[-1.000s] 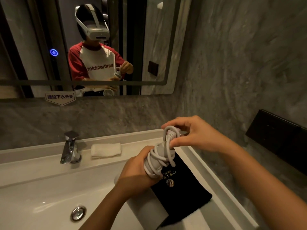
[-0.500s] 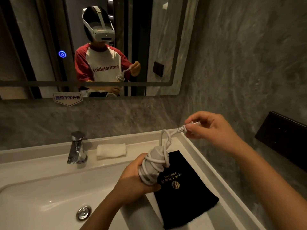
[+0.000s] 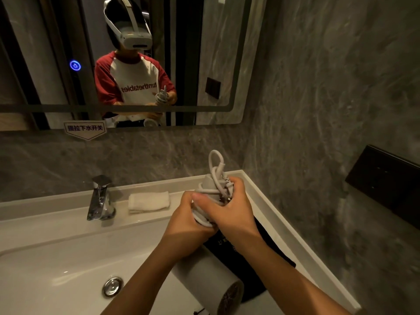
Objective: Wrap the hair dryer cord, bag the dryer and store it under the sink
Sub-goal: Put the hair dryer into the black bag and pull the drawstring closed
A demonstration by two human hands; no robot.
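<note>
A white hair dryer [image 3: 205,278] is held over the sink's right side, handle up and barrel low, its round grille facing me. The white cord [image 3: 217,176] is wound around the handle, with a loop sticking up above my hands. My left hand [image 3: 188,221] grips the wrapped handle from the left. My right hand [image 3: 229,209] closes over the cord coils at the handle's upper right. A black cloth bag [image 3: 256,264] with gold print lies flat on the counter under my right forearm, partly hidden.
A white basin [image 3: 56,264] with a metal drain plug [image 3: 112,286] lies at lower left. A chrome faucet [image 3: 100,198] and a folded white towel [image 3: 148,201] sit on the back ledge. A mirror [image 3: 127,62] hangs above; a black wall panel [image 3: 386,185] is on the right wall.
My right hand, which had pulled the cord end out to the right, has come back onto the handle and pressed the cord against the coils. The dryer now sits lower, barrel in view.
</note>
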